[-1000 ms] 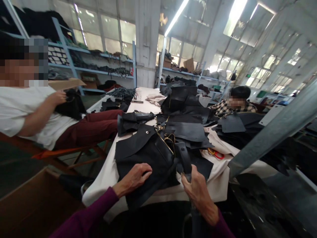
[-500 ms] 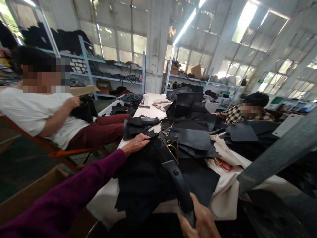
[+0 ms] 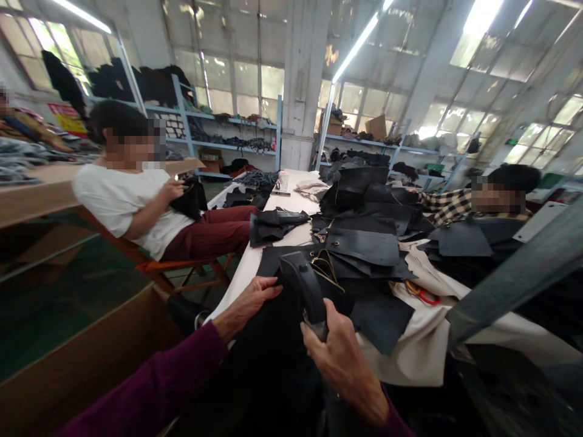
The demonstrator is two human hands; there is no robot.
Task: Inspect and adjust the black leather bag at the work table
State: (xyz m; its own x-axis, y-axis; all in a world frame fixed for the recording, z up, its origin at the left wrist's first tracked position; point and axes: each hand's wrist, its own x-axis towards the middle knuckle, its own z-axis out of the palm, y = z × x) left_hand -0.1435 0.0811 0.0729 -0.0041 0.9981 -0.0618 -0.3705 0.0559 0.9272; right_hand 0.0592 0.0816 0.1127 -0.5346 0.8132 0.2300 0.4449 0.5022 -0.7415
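My right hand point(image 3: 339, 352) is closed round a thick, curved black leather strap point(image 3: 305, 279) with a small metal fitting, its upper end bent over toward the table. My left hand point(image 3: 250, 303) pinches the edge of a black leather piece point(image 3: 268, 340) that hangs dark over the table's near edge. How the strap joins this piece is hidden in shadow. Just beyond the strap lie gold-edged zipper strips point(image 3: 325, 267) among stacked black leather panels point(image 3: 364, 246).
Scissors with red and yellow handles point(image 3: 421, 292) rest on pale cloth point(image 3: 423, 346) at right. A slanting metal post point(image 3: 514, 267) stands there. A cardboard box point(image 3: 91, 340) is at lower left. Seated co-workers are at left point(image 3: 132, 200) and right point(image 3: 455, 197).
Both hands have come closer to me, drawing the black leather piece toward the near edge. The strap has risen and turned more upright. The view has swung left.
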